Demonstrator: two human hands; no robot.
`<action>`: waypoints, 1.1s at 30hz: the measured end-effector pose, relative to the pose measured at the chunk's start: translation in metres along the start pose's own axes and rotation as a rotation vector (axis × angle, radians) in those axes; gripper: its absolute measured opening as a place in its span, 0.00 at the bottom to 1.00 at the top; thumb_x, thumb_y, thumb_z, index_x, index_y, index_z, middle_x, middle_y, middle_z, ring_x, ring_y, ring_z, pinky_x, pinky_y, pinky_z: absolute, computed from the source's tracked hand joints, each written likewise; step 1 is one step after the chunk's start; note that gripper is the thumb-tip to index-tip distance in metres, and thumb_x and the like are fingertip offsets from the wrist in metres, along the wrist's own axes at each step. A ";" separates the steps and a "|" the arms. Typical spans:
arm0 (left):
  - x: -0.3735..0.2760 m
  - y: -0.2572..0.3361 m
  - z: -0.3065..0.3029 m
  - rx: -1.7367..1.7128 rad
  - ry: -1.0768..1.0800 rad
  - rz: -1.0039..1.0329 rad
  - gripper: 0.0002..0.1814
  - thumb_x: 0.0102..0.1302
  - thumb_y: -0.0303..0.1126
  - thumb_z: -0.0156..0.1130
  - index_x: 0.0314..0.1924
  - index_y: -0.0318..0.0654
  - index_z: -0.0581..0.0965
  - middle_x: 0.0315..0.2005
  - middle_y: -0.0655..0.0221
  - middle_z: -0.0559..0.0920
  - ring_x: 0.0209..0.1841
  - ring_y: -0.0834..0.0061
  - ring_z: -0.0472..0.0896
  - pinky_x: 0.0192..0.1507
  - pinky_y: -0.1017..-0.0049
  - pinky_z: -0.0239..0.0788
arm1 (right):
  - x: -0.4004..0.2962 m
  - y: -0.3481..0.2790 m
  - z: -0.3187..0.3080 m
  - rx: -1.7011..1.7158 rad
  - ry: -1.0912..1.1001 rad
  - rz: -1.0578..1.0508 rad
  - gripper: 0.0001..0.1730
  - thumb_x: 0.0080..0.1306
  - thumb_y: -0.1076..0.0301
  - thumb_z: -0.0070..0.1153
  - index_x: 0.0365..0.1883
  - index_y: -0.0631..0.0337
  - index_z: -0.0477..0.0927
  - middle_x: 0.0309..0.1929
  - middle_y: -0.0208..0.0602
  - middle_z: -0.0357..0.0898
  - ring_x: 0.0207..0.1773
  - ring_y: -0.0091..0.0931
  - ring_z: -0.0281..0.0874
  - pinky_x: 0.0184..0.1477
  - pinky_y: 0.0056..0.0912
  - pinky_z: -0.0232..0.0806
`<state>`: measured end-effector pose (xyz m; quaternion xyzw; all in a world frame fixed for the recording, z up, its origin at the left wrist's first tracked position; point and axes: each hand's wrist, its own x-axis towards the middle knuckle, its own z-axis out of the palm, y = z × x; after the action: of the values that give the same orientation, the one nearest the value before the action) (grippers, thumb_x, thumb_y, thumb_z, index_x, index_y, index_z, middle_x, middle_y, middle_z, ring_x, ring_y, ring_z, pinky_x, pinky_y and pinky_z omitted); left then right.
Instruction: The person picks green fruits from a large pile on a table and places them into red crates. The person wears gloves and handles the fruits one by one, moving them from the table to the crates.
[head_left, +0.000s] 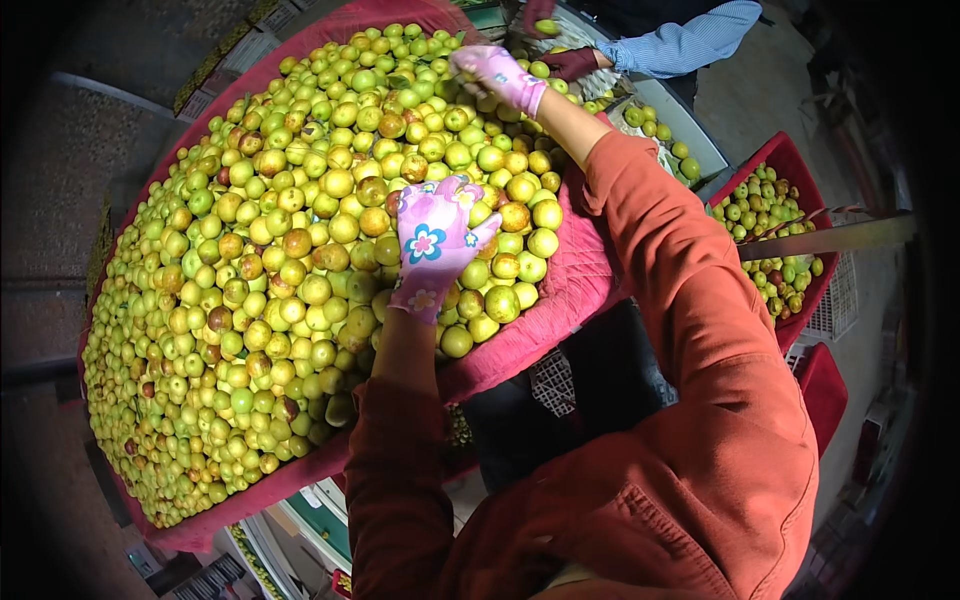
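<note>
A large heap of green and yellow jujube-like fruits (300, 255), some with brown or reddish patches, lies on a table lined with pink cloth (517, 341). My left hand (437, 244), in a pink glove printed with flowers, rests palm down on the fruits near the cloth's near edge; what lies under the palm is hidden. Further off, at the heap's far right edge, is my right hand (496, 75) in a matching glove. Its fingers are curled and somewhat blurred above the fruits, and whether they hold one cannot be made out.
Across the far right corner, another person's dark red gloved hand (571, 64) and striped sleeve (679, 41) are close to my right hand. A pale-rimmed tray (679, 124) with fruits stands there. At right are a red bin (814, 187) of fruits, a metal bar (832, 236) and a white crate (836, 300).
</note>
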<state>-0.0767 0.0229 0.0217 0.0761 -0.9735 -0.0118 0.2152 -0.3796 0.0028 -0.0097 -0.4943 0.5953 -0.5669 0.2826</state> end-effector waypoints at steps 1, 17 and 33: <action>-0.004 -0.002 0.001 0.026 -0.013 -0.017 0.21 0.61 0.53 0.64 0.44 0.46 0.83 0.43 0.66 0.83 0.42 0.59 0.80 0.50 0.60 0.67 | -0.009 -0.026 0.028 -0.076 0.087 0.043 0.13 0.74 0.64 0.51 0.48 0.60 0.83 0.39 0.35 0.85 0.39 0.24 0.80 0.43 0.29 0.74; 0.000 -0.001 0.000 0.005 -0.065 -0.009 0.23 0.58 0.54 0.68 0.45 0.46 0.84 0.44 0.68 0.85 0.46 0.64 0.82 0.50 0.61 0.68 | -0.286 -0.151 0.057 0.214 -0.172 0.483 0.19 0.75 0.52 0.52 0.42 0.60 0.82 0.21 0.22 0.76 0.25 0.15 0.72 0.28 0.21 0.65; 0.010 0.008 -0.002 0.014 -0.088 0.004 0.23 0.59 0.53 0.68 0.47 0.45 0.83 0.45 0.67 0.84 0.47 0.63 0.82 0.51 0.61 0.67 | -0.476 -0.152 -0.033 1.432 0.057 -0.058 0.31 0.76 0.57 0.46 0.67 0.75 0.65 0.63 0.55 0.73 0.62 0.38 0.77 0.61 0.38 0.73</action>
<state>-0.0856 0.0291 0.0279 0.0749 -0.9823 -0.0077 0.1718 -0.2006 0.4685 0.0353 -0.1881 0.0709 -0.8383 0.5068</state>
